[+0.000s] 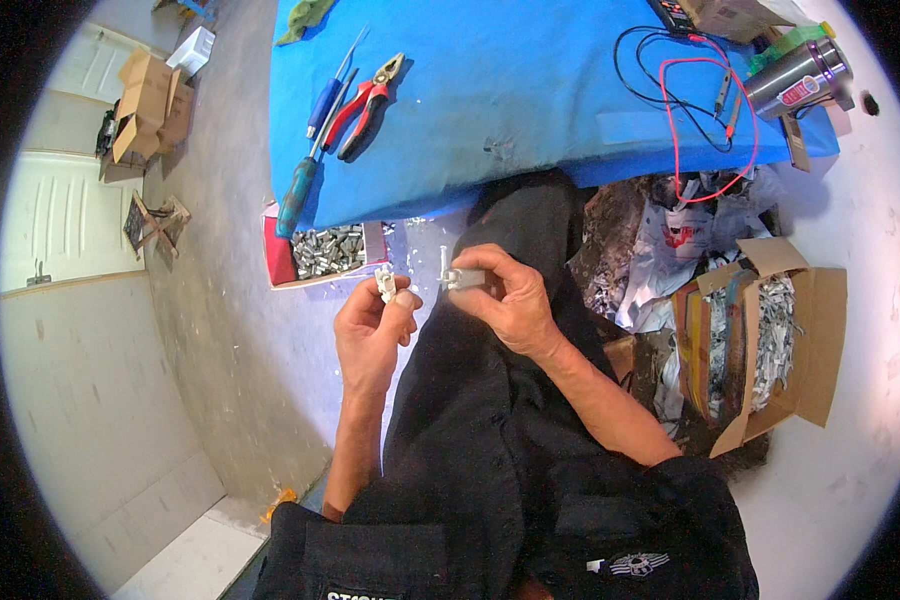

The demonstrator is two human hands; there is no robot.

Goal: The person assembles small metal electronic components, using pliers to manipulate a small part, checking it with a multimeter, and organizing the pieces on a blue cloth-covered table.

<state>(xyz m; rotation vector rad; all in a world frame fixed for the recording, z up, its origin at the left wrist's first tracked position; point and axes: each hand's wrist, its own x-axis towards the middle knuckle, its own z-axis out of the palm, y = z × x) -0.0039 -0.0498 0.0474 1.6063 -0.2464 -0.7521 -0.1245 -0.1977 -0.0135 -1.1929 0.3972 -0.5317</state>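
Over my lap, my left hand [375,325] pinches a small white plastic piece [386,283] between thumb and fingers. A short gap to its right, my right hand [510,300] grips a pale rectangular piece [463,279] with a thin white stem standing up at its left end. The two pieces are apart. Their exact kind is too small to make out. Just beyond my left hand, a red and white box [280,255] on the floor holds many small metal parts [328,250].
Ahead is a blue-covered table [490,90] with pliers [372,105], screwdrivers [298,190], red and black test leads [667,110] and a metal flask [800,78]. To the right stands an open carton [820,345] of metal strips. Cardboard boxes [150,110] are at far left.
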